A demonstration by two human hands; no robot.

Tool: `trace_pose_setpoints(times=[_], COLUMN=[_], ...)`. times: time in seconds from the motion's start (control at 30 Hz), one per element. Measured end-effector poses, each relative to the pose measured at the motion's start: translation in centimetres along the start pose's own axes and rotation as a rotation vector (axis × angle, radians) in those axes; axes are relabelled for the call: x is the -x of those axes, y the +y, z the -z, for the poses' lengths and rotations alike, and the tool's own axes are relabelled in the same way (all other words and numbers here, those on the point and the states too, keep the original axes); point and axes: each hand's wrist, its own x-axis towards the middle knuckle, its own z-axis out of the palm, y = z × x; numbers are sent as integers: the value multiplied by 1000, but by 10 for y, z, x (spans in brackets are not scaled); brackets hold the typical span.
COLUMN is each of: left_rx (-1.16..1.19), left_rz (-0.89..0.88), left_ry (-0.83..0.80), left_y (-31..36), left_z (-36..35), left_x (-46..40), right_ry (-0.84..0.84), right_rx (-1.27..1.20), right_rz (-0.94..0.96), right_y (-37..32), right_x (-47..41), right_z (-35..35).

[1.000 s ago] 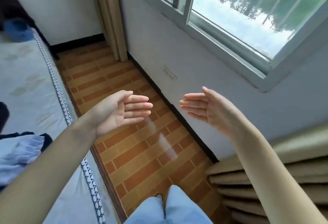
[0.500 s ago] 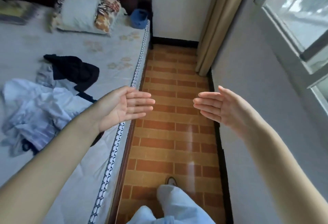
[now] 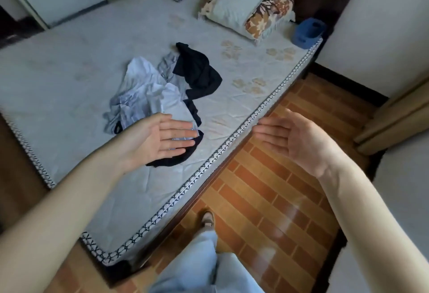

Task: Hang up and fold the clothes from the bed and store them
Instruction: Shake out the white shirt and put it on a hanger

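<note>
Your left hand [image 3: 160, 140] covers the lower end of the clothes [image 3: 162, 88], so you cannot see how that end lies; the dark garment [image 3: 197, 72] runs on under the hand and comes out below it. The bed [image 3: 69, 65] is cut off at the frame's left edge, and both your forearms run out of the lower corners. The object at the top centre, beyond the pillow [image 3: 243, 7], is too blurred to name.

Both hands are held flat, palms facing each other, fingers straight and together, holding nothing. The left one hovers in front of the pile and may not be touching it. Your right hand [image 3: 294, 141] sits right of centre, over the floor [image 3: 267, 188] just past the bed's patterned edge.

The pile lies mid-frame on the bed, its long axis running from upper right, where the dark garment points toward the pillow, down to your left hand. A blue basket [image 3: 307, 31] stands at the bed's upper right corner.
</note>
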Motion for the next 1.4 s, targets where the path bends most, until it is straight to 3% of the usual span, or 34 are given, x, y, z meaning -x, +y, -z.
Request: trace_pose_setpoints(times=[0.5, 1.07, 1.4], left_rx=[182, 381, 435], left_rz=[-90, -10, 38], left_ry=[104, 332, 464], left_y=[78, 81, 112], left_z=[106, 204, 238], left_x=[-90, -171, -279], right_ry=[-106, -245, -315], right_rx=[154, 362, 474], right_rz=[-19, -286, -354], right_y=[-93, -105, -127], right_x=[-164, -347, -491], right_z=[-87, -147, -162])
